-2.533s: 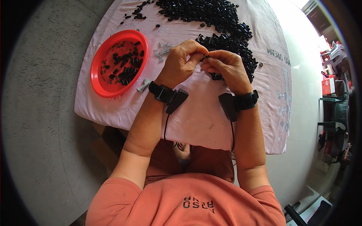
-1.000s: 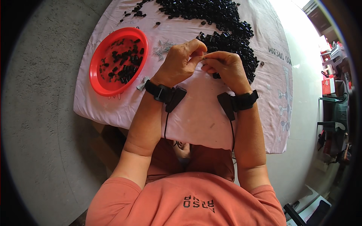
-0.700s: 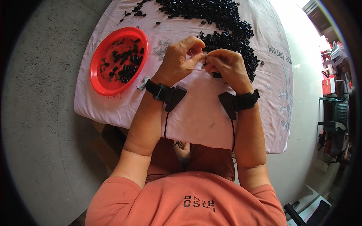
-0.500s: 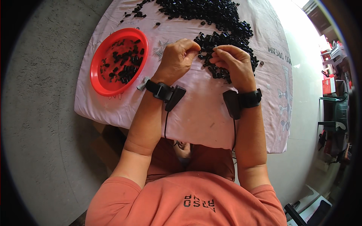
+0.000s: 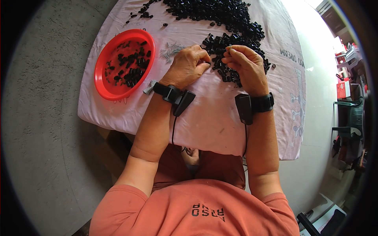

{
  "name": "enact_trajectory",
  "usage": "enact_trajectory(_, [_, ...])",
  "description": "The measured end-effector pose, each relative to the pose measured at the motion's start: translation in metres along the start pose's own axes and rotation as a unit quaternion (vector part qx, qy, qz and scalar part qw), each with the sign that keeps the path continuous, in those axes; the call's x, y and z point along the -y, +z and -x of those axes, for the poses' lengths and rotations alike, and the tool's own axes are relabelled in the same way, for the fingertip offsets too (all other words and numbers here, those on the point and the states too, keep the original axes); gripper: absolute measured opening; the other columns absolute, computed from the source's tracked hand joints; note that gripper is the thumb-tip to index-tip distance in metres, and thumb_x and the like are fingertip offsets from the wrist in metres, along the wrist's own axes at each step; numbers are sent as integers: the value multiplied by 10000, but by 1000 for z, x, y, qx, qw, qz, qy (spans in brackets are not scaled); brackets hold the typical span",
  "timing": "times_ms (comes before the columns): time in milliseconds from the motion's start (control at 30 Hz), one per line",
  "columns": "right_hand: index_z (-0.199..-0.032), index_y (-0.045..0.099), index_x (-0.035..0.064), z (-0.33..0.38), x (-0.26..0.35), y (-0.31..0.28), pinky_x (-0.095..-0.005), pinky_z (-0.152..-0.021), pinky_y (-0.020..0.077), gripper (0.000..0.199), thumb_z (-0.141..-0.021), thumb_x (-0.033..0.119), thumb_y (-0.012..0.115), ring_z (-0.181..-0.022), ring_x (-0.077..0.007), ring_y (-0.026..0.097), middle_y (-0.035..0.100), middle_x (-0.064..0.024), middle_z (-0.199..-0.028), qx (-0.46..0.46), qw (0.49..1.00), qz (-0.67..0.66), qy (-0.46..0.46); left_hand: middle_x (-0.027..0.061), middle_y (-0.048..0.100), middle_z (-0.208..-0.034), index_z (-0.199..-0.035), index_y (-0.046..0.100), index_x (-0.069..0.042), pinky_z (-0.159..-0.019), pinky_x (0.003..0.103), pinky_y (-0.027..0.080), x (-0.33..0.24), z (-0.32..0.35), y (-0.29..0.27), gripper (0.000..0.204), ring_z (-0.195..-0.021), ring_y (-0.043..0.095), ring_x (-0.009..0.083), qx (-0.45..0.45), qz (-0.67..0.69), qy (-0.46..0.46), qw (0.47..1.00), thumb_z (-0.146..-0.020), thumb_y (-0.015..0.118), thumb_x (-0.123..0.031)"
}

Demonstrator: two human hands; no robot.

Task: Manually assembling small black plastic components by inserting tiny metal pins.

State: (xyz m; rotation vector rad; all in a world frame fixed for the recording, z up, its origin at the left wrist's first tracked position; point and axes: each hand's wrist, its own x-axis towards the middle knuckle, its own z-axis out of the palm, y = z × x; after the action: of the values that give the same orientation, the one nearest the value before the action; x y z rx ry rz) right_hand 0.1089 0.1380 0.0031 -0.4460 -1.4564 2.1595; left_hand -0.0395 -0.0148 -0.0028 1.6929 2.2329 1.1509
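My left hand (image 5: 186,66) is closed in a pinch above the cloth, with a dark bit, apparently a small black piece (image 5: 208,63), at its fingertips. To its right, my right hand (image 5: 249,67) pinches a thin, pale pin (image 5: 230,47) between thumb and forefinger. Behind and beneath the right hand spreads a heap of small, shiny black pieces (image 5: 224,41). A loose pile of thin silvery pins (image 5: 169,52) lies just left of my left hand. The red basin (image 5: 99,80) farther left holds more black pieces.
A pale pink cloth (image 5: 204,122) covers the table. A small grey lump (image 5: 149,87) lies between the basin and my left wrist. Both wrists carry black strapped devices with cables hanging down. Chairs (image 5: 350,114) and boxes stand at the far right.
My hands have drawn apart a little, the left moving slightly down. A thin pin now shows at my right fingertips and a dark bit at my left.
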Motion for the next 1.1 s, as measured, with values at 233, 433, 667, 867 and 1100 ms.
enact_trajectory(233, [-1066, 706, -12, 2, 0, 5, -232, -712, 577, 166, -961, 105, 653, -812, -148, 723, 726, -89, -933, 14, 998, 57, 2, 91, 670, -856, -1009, 691, -42, -708, 316, 511, -5, -3, 2, 125, -781, 653, 174, -42, 39, 3, 998, -886, 668, -53])
enact_trajectory(433, [-1077, 710, 10, 3, 0, 8, -213, -702, 563, 164, -968, 114, 646, -819, -123, 714, 726, -73, -943, 33, 995, 91, 20, 44, 700, -874, -1109, 692, -31, -746, 260, 511, -8, -6, 0, 162, -823, 636, 92, -77, 193, -27, 978, -958, 640, -54])
enact_trajectory(667, [-1048, 703, -27, 7, 4, 16, -246, -705, 584, 172, -957, 112, 656, -787, -158, 725, 734, -110, -888, 51, 993, 99, 32, 18, 700, -887, -1063, 702, -2, -767, 231, 522, -15, -8, -1, 130, -819, 635, 76, -103, 307, -84, 942, -957, 654, -61])
enact_trajectory(867, [-1080, 708, 6, 7, 2, 15, -230, -707, 575, 178, -963, 130, 657, -785, -127, 714, 731, -67, -874, 61, 991, 110, 34, 18, 712, -879, -1033, 706, -2, -718, 222, 526, -16, -7, 0, 108, -813, 652, 64, -93, 327, -86, 937, -937, 666, -29])
enact_trajectory(1100, [-1070, 695, -30, 6, 0, 14, -247, -708, 586, 186, -962, 117, 652, -787, -159, 723, 729, -104, -889, 65, 992, 102, 27, 36, 723, -904, -1032, 709, 2, -746, 232, 537, -13, -7, 1, 113, -826, 660, 80, -80, 299, -66, 949, -931, 662, -16])
